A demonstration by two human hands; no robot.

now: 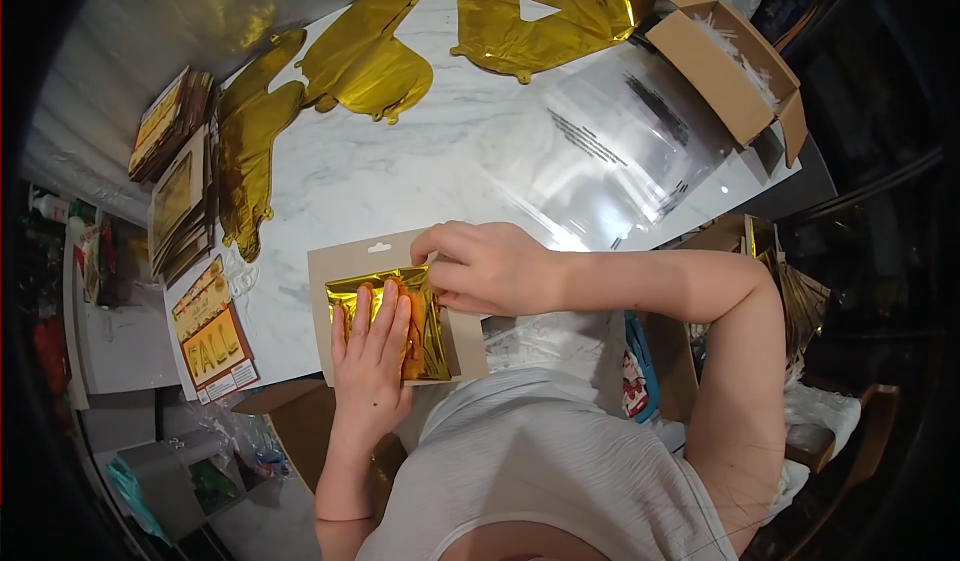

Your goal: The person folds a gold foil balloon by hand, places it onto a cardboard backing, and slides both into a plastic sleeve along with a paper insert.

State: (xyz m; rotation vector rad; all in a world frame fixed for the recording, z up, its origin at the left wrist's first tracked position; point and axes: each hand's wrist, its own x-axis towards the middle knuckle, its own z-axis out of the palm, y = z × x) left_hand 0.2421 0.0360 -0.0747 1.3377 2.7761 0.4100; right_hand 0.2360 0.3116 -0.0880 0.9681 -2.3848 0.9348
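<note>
Down from the head view: left hand (pixel 372 346) laid flat, fingers together, pressing on a folded gold foil balloon (pixel 425 316) that sits on a tan backing card (pixel 345 261). Right hand (pixel 485 266) curled over the balloon's upper right corner, fingertips pinched on the foil edge where it meets the card. Card and balloon at the near edge of the white marble worktop (pixel 400 176), just in front of the person's body, card hanging slightly past the edge.

Farther back on the worktop, flat gold foil letter balloons (pixel 365 61) spread across the left and top. Clear plastic bags (pixel 620 156) lying to the right, beside an open cardboard box (pixel 725 66) at the far corner. Stacks of packed cards (pixel 180 196) along the left edge, and nearer, a packet printed "FALL" (pixel 215 346).
</note>
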